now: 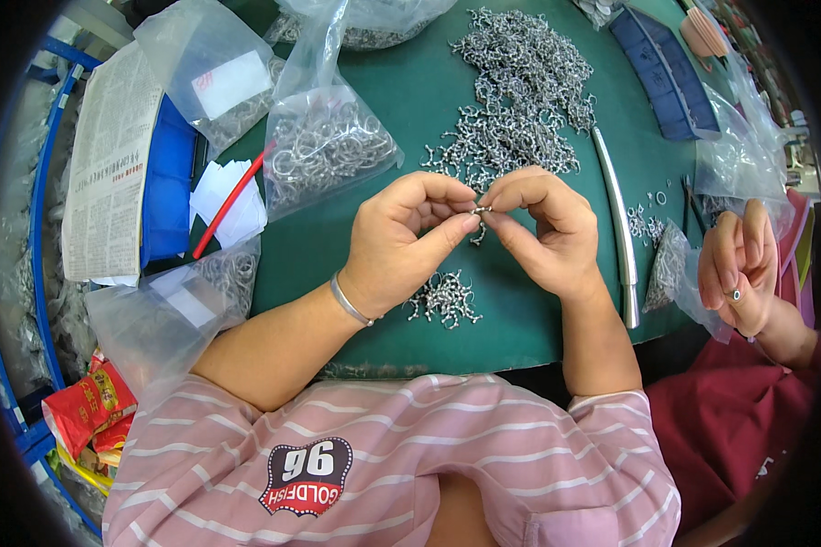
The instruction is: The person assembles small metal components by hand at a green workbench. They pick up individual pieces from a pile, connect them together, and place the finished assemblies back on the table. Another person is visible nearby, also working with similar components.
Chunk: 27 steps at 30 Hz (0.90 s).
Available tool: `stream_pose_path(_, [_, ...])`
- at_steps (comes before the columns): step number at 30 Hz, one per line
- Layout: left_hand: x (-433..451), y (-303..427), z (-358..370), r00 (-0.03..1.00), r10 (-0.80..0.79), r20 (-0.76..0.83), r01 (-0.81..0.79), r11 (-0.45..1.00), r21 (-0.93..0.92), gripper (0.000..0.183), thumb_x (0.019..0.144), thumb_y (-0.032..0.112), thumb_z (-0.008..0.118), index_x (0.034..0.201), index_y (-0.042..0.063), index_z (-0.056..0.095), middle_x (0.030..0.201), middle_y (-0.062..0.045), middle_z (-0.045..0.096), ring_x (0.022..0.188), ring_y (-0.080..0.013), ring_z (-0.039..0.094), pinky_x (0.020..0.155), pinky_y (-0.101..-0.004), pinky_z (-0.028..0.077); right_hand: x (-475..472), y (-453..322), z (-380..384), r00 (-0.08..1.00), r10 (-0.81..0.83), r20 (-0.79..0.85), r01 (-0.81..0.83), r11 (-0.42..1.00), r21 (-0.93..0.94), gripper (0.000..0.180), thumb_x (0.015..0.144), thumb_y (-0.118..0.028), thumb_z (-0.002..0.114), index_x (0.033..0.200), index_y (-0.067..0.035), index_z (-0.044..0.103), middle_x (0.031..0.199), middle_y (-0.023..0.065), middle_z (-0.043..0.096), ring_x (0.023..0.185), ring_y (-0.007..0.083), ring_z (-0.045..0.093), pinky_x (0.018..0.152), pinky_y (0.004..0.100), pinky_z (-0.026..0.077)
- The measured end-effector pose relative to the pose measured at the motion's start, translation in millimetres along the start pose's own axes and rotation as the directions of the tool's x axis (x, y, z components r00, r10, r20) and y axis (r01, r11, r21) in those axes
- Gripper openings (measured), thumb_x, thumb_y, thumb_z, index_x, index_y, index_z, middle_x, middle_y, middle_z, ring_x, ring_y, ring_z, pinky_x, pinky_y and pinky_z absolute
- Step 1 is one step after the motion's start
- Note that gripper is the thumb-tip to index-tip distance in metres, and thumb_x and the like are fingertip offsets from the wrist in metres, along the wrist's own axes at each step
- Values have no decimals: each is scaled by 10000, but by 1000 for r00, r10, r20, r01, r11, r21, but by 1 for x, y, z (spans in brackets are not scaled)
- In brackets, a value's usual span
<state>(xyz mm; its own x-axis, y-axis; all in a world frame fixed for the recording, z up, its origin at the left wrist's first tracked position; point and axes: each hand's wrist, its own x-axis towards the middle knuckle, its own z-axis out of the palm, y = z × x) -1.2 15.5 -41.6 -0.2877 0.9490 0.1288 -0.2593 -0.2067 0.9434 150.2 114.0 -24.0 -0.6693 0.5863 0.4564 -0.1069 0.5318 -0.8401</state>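
Between the thumb and fingertips of my left hand (410, 225) and those of my right hand (547, 225), I hold a small silvery metal ring piece (480, 212). Both hands pinch it, and their fingertips nearly meet. Just under the fingers shows another small metal piece (479, 236); whether it hangs from the held one I cannot tell. Beyond my hands spreads a large heap of open metal ring pieces (520, 82) with beaded shanks. A smaller pile of similar pieces (445, 299) lies on the green tabletop (383, 349), nearer my body.
Left stand clear bags of metal rings (335, 147), a red rod (232, 202), paper slips (229, 205) and a blue bin (167, 184). To the right lie a tapered metal ring mandrel (616, 225) and a blue divided tray (663, 75). A co-worker's hand (739, 267) is at far right.
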Motion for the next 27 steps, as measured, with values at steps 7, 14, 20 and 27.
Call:
stream_pose_path(7, [-2, 8, -1, 999, -27, 45, 22, 993, 120, 133, 862, -71, 582, 992, -47, 591, 996, -94, 578, 862, -138, 615, 764, -243, 511, 5, -11, -14, 998, 51, 23, -45, 978, -203, 83, 764, 21, 670, 837, 3, 636, 835, 111, 655, 730, 217, 640, 636, 304, 508])
stream_pose_path(14, [2, 9, -6, 965, -5, 261, -128, 861, 492, 123, 719, -98, 548, 788, -19, 612, 830, -56, 574, 698, -91, 541, 598, -200, 433, -5, -35, -15, 978, -202, 58, 208, 898, -389, 146, 721, 4, 698, 852, -14, 636, 791, 106, 621, 692, 270, 614, 596, 340, 496])
stream_pose_path(20, [-2, 11, -1, 961, 1, 277, -150, 841, 520, 112, 684, -73, 553, 728, -2, 627, 761, -33, 586, 557, -56, 457, 507, -201, 369, -43, -99, -35, 809, -549, -212, 307, 702, -643, 314, 597, 36, 748, 891, -27, 660, 789, 57, 607, 636, 219, 575, 556, 313, 462])
stream_pose_path(27, [-2, 10, 1, 963, -15, 267, -125, 860, 496, 108, 698, -72, 548, 735, -6, 625, 769, -37, 588, 600, -67, 495, 536, -199, 387, -59, -107, -61, 683, -616, -392, -101, 452, -886, 471, 711, -17, 781, 1137, -43, 582, 1015, 65, 413, 878, 184, 466, 791, 294, 380])
